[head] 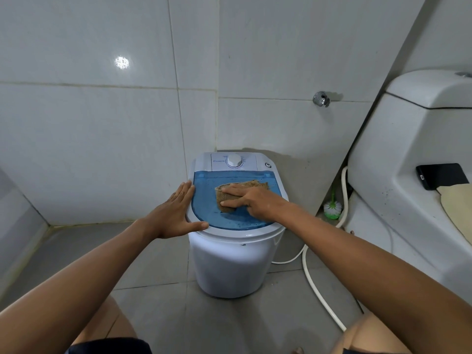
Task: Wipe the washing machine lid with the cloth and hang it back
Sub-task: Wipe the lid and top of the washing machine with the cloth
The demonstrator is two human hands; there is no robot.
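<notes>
Two hands, grips released: left hand [176, 213] flat on left rim of lid [229, 222]; right hand [251, 201] presses tan cloth [255, 184] mid-lid, wet blue plastic bare all around.

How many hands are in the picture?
2. The left hand rests flat on the washing machine's left edge; the right hand presses the cloth on the blue lid.

Grey tiled bathroom floor [76, 251], centre frame: a small white plastic washing machine [229, 267] with a blue translucent lid stands on the tiles, close to the wall corner. A white flexible hose [319, 293] trails over the floor to its right, near a green-and-white toilet brush [332, 209] and a white ceramic toilet [408, 175] at the right edge.
</notes>
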